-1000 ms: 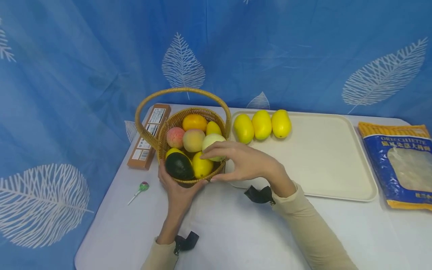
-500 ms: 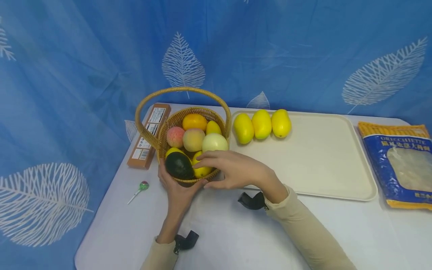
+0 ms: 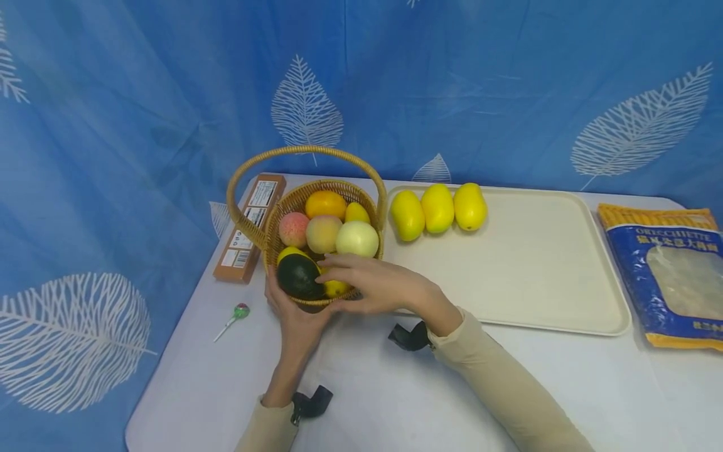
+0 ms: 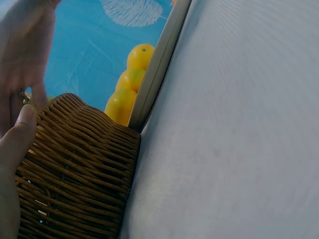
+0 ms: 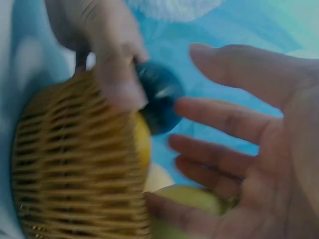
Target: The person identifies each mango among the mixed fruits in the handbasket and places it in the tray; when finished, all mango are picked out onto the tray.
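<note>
A wicker basket point(image 4: 84, 154) full of fruit stands left of centre in the head view, its tall handle point(image 3: 305, 150) arching over the back. My left hand point(image 3: 299, 323) grips its front left side, thumb along the rim. Over the front of the basket reaches my right hand point(image 3: 386, 285), its fingers extended, with the fingertips right at a dark green avocado point(image 3: 299, 277). Beneath those fingers a yellow fruit point(image 3: 336, 289) is partly hidden. Behind lie a pale round fruit point(image 3: 357, 238), two peaches point(image 3: 324, 234) and an orange fruit point(image 3: 326, 204).
Right of the basket is a cream tray point(image 3: 553, 263) with three yellow mangoes point(image 3: 438, 208) at its back left. A blue and yellow pasta bag point(image 3: 672, 276) lies at the far right. Left of the basket are a brown box point(image 3: 251, 229) and a lollipop point(image 3: 241, 311).
My right hand has moved left and slightly down, from over the pale round fruit to beside the avocado, uncovering the pale fruit. The left hand has stayed on the basket.
</note>
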A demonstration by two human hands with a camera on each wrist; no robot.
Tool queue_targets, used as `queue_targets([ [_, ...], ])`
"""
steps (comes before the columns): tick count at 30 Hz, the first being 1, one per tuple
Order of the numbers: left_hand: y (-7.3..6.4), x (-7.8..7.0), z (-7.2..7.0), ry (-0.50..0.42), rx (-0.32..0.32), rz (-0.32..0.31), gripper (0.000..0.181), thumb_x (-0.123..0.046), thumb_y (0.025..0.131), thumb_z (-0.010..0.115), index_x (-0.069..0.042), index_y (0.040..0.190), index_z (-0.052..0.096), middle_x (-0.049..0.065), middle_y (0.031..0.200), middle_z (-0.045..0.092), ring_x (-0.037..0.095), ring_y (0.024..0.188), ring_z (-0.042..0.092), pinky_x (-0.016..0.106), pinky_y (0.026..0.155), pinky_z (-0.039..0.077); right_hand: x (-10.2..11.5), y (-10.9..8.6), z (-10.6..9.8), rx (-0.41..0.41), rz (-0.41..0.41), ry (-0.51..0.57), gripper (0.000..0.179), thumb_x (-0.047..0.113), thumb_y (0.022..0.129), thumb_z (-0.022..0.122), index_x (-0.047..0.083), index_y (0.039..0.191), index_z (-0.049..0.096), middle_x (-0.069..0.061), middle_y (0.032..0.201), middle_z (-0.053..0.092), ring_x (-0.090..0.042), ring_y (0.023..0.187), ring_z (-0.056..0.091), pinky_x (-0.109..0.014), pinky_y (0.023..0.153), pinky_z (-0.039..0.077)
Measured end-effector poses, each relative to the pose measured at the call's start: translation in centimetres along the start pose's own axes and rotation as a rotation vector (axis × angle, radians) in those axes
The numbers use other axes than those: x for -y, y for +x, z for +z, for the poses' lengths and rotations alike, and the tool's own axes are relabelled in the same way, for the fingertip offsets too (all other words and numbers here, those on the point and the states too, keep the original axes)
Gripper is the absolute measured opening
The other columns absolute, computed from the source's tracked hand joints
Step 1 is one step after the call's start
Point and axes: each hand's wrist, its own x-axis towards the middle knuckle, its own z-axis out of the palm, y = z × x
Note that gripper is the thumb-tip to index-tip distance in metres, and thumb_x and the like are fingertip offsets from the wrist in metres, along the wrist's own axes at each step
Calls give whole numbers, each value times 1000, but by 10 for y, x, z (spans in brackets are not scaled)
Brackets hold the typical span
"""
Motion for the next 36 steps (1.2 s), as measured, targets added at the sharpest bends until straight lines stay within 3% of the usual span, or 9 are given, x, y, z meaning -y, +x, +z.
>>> queue_targets([
  [2,1,-6,0,-2,3,-7,131,-40,67,90,-7,156,-1,16,161,0,30,145,7,67,115,10,-5,3,1,-24,-7,9,45,34,92,68,13,132,60,-9,151,44,-23,141,37,-37,117,34],
  [7,1,-6,0,6,9,-28,129,-28,67,90,-7,156,-1,17,160,0,31,145,8,67,115,11,-13,10,4,-70,-32,52,41,29,90,69,16,128,62,-6,153,42,-28,147,28,-44,120,27],
  [13,0,-2,0,18,1,-28,129,-40,68,89,-9,156,-1,16,161,0,29,145,8,66,116,13,-17,13,6,-53,-86,69,40,27,90,68,16,128,63,-4,152,44,-29,144,33,-43,120,27],
  [23,1,0,1,8,13,2,129,-45,69,87,-9,156,-2,13,161,-3,28,145,7,65,115,13,-19,9,3,10,-4,65,51,27,90,69,16,139,54,-4,151,46,-18,141,38,-35,118,32],
  [29,1,-1,1,25,-1,-28,133,-40,65,91,-10,156,-1,14,161,-2,27,145,7,64,116,12,-20,13,8,37,45,83,53,27,90,68,12,138,51,-2,142,54,-16,131,48,-32,115,36],
  [36,0,-4,0,30,13,-69,132,-32,67,90,-12,156,-4,13,162,-3,29,146,5,65,116,10,-19,19,18,51,24,47,50,31,90,69,9,133,55,-5,139,55,-20,138,43,-32,119,29],
])
